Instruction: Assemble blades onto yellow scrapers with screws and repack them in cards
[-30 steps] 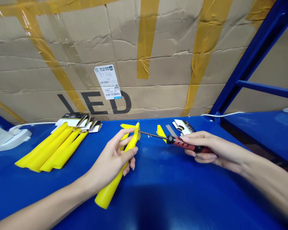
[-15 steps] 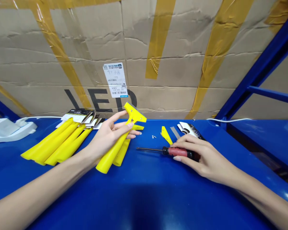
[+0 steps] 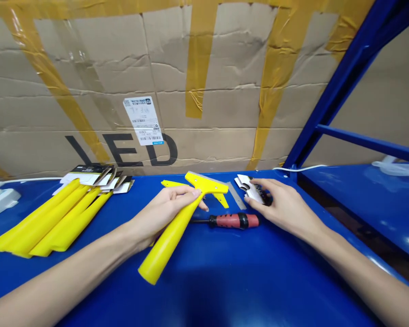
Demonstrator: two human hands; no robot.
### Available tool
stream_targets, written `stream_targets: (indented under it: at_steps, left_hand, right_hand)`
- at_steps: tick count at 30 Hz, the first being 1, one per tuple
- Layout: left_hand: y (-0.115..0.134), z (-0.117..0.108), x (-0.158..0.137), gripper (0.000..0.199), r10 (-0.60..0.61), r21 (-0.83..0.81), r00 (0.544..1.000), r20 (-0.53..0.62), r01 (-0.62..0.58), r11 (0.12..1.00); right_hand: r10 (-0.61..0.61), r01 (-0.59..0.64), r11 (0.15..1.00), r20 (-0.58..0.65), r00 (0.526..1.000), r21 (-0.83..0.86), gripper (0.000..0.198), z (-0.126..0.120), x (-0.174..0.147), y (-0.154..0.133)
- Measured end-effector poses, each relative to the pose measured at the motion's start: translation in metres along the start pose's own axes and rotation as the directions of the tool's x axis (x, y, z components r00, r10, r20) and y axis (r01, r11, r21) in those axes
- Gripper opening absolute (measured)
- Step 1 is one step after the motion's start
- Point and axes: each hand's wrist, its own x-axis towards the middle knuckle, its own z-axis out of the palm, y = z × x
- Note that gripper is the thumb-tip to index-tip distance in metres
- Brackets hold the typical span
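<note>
My left hand (image 3: 170,206) is closed round the neck of a yellow scraper (image 3: 172,236), its wide head pointing up and its handle slanting down toward me. Behind that hand another yellow scraper lies on the table, mostly hidden. With thumb and fingers, my right hand (image 3: 279,200) grips a white and black cardboard header card (image 3: 250,188) at the table's back. A red and black screwdriver (image 3: 233,220) rests on the table between my hands. Beyond the scraper head lie a flat metal blade (image 3: 236,196) and a loose yellow head plate (image 3: 221,200).
Several yellow scrapers (image 3: 51,218) with cards lie at the left. A large taped carton (image 3: 170,91) stands along the back of the blue table (image 3: 245,281). A blue metal frame (image 3: 330,91) rises at the right, and a white cable (image 3: 303,168) runs along the back.
The screwdriver has been let go and now lies on the table. My right hand has moved to the card and taken hold. The held scraper has come lower, and the view has shifted right.
</note>
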Motion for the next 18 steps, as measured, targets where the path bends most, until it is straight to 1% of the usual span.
stream_targets:
  at_steps: [2,3,5,7,9,11,13,15,17,18]
  left_hand:
    - [0.002,0.007,0.003,0.030,-0.033,-0.166,0.999,-0.001,0.032,0.986]
    - [0.003,0.011,0.005,0.026,-0.047,-0.264,0.999,0.002,0.045,0.963]
    - [0.004,0.015,0.008,0.017,-0.055,-0.435,0.999,0.000,0.049,0.899]
    - [0.005,0.017,0.010,0.009,-0.058,-0.542,0.998,-0.016,0.040,0.840]
    - [0.004,0.017,0.010,0.006,-0.063,-0.595,0.997,-0.047,0.022,0.803]
    - [0.004,0.015,0.008,0.008,-0.078,-0.619,0.991,-0.105,-0.004,0.785]
    - [0.002,0.014,0.004,0.016,-0.097,-0.638,0.980,-0.177,-0.039,0.769]
    - [0.000,0.011,0.000,0.025,-0.108,-0.656,0.964,-0.241,-0.080,0.750]
    - [-0.004,0.008,-0.002,0.027,-0.122,-0.681,0.947,-0.296,-0.120,0.723]
    - [-0.006,0.006,-0.002,0.025,-0.140,-0.695,0.936,-0.322,-0.134,0.706]
  right_hand:
    - [0.021,-0.020,1.000,0.075,0.997,-0.021,0.047,-0.001,0.000,0.004]
    - [0.017,-0.015,1.000,0.082,0.997,-0.024,0.046,-0.002,0.000,0.005]
    - [-0.005,0.007,0.999,0.055,0.998,-0.034,0.044,-0.006,0.000,0.004]
    - [-0.024,0.026,0.998,0.039,0.999,-0.064,0.043,-0.011,0.001,0.004]
    - [-0.048,0.052,0.995,0.055,0.997,-0.085,0.040,-0.015,0.001,0.006]
    - [-0.073,0.078,0.994,0.054,0.996,-0.077,0.033,-0.017,0.002,0.008]
    - [-0.069,0.068,0.996,-0.016,0.997,-0.050,0.027,-0.019,0.001,0.008]
    - [-0.046,0.047,0.999,-0.126,0.991,0.002,0.023,-0.022,0.000,0.004]
    - [0.002,0.023,0.993,-0.212,0.977,0.113,0.018,-0.025,-0.002,-0.003]
    - [0.038,0.007,0.983,-0.234,0.971,0.185,0.017,-0.027,-0.002,-0.008]
